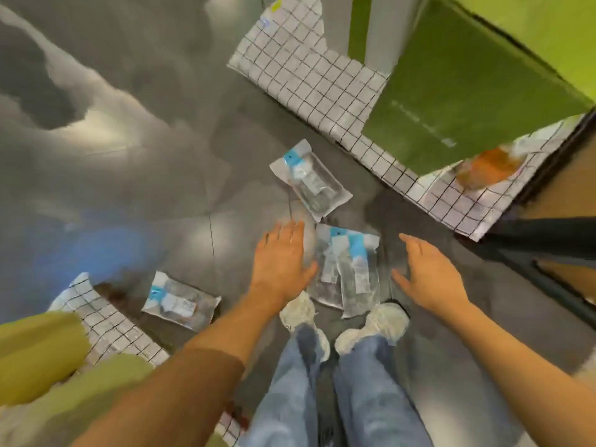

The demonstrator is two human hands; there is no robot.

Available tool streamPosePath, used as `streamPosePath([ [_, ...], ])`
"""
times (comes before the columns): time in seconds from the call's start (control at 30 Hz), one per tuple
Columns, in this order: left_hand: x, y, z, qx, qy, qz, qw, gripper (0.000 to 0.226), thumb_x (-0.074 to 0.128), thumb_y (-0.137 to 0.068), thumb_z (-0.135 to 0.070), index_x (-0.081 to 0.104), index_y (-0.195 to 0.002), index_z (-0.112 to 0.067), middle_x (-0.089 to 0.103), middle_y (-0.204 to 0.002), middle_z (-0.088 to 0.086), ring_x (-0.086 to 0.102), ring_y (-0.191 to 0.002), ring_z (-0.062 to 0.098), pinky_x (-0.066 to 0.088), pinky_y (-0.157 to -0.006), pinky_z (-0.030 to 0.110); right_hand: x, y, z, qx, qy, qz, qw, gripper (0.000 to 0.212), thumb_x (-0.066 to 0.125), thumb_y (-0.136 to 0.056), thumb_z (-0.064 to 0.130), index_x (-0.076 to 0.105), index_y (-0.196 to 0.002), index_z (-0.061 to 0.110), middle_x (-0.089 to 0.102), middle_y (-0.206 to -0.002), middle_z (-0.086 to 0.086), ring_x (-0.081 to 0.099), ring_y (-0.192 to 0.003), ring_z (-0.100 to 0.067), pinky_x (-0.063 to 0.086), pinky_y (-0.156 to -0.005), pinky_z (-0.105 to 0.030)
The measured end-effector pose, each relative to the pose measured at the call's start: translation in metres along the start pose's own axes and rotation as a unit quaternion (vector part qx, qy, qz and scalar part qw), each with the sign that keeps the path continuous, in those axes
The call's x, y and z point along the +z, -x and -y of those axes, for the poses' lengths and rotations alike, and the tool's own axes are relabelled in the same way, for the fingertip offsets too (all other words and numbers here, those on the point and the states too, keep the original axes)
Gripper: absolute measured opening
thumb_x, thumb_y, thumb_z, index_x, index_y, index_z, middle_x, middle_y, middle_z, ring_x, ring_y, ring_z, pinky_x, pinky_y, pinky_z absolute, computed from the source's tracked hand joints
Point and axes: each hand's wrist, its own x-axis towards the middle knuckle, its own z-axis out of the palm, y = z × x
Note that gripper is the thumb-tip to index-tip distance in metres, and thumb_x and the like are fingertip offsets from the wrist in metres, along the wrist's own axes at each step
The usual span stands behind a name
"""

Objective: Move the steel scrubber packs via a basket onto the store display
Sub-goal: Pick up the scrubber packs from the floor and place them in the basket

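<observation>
Several clear steel scrubber packs with blue labels lie on the grey floor. One pack (311, 180) lies farther out, one pack (180, 301) lies to the left, and two overlapping packs (350, 272) lie just in front of my shoes. My left hand (282, 262) hovers open at the left edge of the overlapping pair, fingers straight. On the other side of that pair my right hand (425, 272) is spread open. Neither hand holds anything. No basket is in view.
A wire-grid display shelf (309, 79) with white packs runs from top centre to the right, under a green panel (467, 85). An orange packet (487, 167) lies on the grid. Another grid shelf (106, 321) sits at lower left. My shoes (371, 327) stand below the packs.
</observation>
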Motion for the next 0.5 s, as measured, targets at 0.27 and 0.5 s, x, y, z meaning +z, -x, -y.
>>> streamPosePath([
  [0.27, 0.210, -0.125, 0.003, -0.008, 0.038, 0.021, 0.999, 0.079, 0.055, -0.087, -0.050, 0.022, -0.147, -0.010, 0.035, -0.147, 0.007, 0.031, -0.135, 0.027, 0.026, -0.108, 0.036, 0.191, -0.127, -0.077, 0.048, -0.029, 0.065, 0.996, 0.076, 0.061, -0.087, 0.040, 0.025, -0.146, 0.008, 0.040, -0.143, -0.017, 0.040, -0.127, -0.035, 0.036, -0.099, -0.043],
  [0.5, 0.346, -0.176, 0.008, -0.094, 0.114, 0.061, 0.987, 0.089, 0.059, -0.084, -0.056, 0.020, -0.148, -0.008, 0.036, -0.146, 0.011, 0.037, -0.131, 0.031, 0.035, -0.104, 0.041, 0.308, -0.178, -0.122, 0.147, -0.186, 0.080, 0.968, 0.095, 0.066, -0.078, 0.054, 0.017, -0.149, 0.015, 0.033, -0.150, -0.009, 0.034, -0.136, -0.028, 0.035, -0.104, -0.043],
])
